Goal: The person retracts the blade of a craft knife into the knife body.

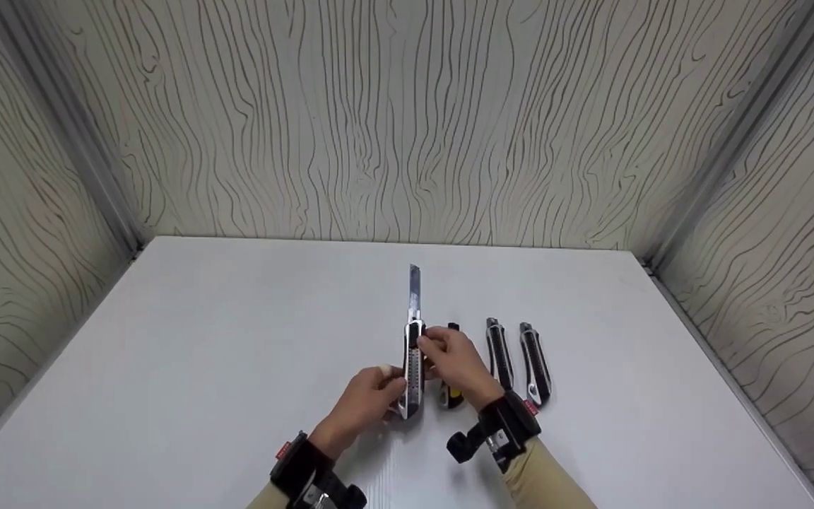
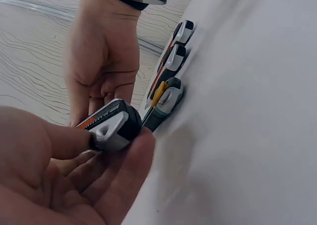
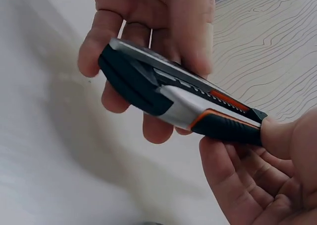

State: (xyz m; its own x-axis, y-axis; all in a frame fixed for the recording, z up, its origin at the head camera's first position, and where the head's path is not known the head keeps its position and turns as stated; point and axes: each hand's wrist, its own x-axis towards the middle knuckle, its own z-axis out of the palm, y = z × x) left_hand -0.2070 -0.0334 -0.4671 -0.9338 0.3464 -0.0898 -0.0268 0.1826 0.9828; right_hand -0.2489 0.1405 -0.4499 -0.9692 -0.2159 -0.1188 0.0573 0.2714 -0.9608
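Observation:
A silver and black utility knife is held between both hands above the white table, its long blade extended and pointing away from me. My left hand grips the rear end of the handle, thumb on one side and fingers beneath, as the left wrist view shows. Further forward, my right hand pinches the handle, its thumb at the black slider. In the right wrist view, orange lines run along the knife's handle. A knife with a yellow part lies partly hidden behind my right hand.
Two more silver and black utility knives, one nearer and one at the far right, lie side by side on the white table. Wood-grain patterned panels enclose the table at the back and sides.

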